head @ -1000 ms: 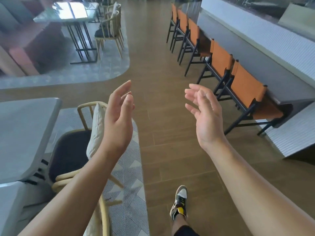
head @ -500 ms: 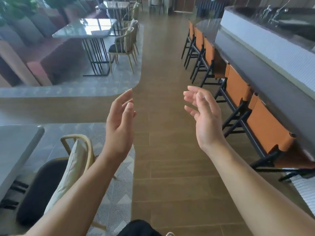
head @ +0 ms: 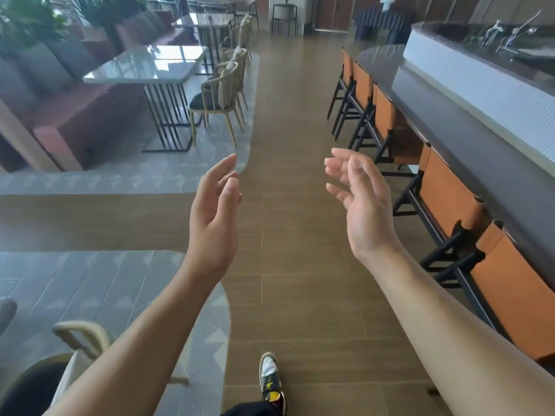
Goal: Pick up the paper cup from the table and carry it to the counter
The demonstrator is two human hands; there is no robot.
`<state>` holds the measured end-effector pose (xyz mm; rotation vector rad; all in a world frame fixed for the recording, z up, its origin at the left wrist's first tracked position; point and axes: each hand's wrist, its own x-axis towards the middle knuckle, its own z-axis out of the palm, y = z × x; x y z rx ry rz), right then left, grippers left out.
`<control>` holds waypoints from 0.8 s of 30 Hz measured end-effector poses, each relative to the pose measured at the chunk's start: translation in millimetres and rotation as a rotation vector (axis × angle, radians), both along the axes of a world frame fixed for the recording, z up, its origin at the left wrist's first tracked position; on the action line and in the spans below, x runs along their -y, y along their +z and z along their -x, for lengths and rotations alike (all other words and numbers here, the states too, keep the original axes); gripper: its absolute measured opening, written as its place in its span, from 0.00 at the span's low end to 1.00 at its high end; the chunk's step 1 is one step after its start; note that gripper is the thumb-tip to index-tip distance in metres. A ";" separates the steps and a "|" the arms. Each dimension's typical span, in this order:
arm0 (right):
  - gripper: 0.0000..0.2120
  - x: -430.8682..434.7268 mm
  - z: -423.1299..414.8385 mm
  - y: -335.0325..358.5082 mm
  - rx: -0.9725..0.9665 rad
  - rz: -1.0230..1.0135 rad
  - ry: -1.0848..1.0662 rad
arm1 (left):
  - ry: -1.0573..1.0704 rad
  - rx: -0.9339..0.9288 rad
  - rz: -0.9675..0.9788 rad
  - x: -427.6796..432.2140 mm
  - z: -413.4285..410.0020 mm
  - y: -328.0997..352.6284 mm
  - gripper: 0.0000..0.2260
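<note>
Left hand (head: 213,220): hovering over the brown wood-plank floor (head: 300,265), grip spread, holding nothing.
Right hand (head: 365,211): grip relaxing, empty, nearing orange-backed black-framed chairs (head: 447,190).
Writing: none readable.

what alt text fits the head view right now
Both bare hands, left hand and right hand, are raised open and empty, palms facing each other, above a brown wood floor. Orange-backed bar chairs line a counter on the right.

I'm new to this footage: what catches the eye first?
Two bare hands, left hand and right hand, raised open and holding nothing over the brown floor. To the right, orange chairs line a long dark counter; a glossy table stands far left.
</note>
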<state>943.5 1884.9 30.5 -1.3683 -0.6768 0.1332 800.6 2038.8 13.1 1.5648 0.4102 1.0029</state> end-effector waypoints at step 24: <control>0.15 -281.2 -457.7 -9.0 -0.034 -0.028 0.034 | 0.032 -0.015 -0.023 -279.5 -455.5 13.4 0.19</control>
